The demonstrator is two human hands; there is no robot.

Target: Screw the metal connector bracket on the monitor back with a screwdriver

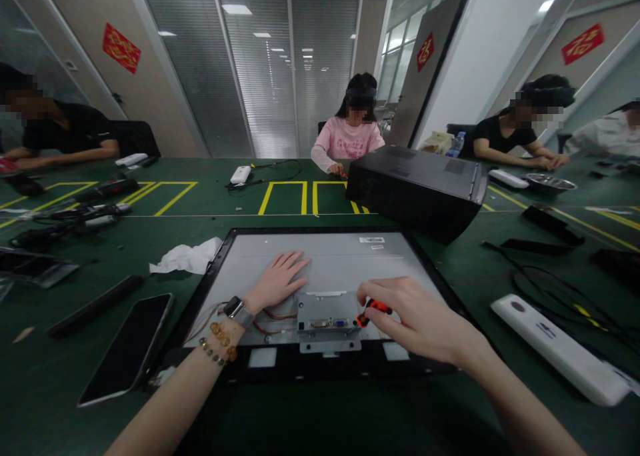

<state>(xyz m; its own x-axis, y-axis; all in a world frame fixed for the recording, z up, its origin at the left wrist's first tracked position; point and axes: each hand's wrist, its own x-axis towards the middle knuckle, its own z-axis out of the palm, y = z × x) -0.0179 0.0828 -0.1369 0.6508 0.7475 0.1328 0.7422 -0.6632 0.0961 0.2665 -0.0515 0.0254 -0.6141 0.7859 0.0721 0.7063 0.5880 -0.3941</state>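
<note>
An opened monitor panel (345, 256) lies on the green table in front of me, its metal back facing up. Near its lower edge sits a metal bracket (325, 306) with video ports along its front side. My left hand (277, 281) rests flat on the panel, fingers spread, to the left of the bracket. In my right hand (407, 313) is a red and black screwdriver (373, 311), held at the bracket's right end. The screwdriver's tip is hidden. Thin wires (270, 319) run from the bracket toward the panel's left side.
A phone (127, 346) and a dark bar (95, 306) lie left of the panel, near a crumpled tissue (185, 256). A black computer case (415, 183) stands behind it. On the right are a white device (557, 349) and cables (565, 289). Several people sit across the table.
</note>
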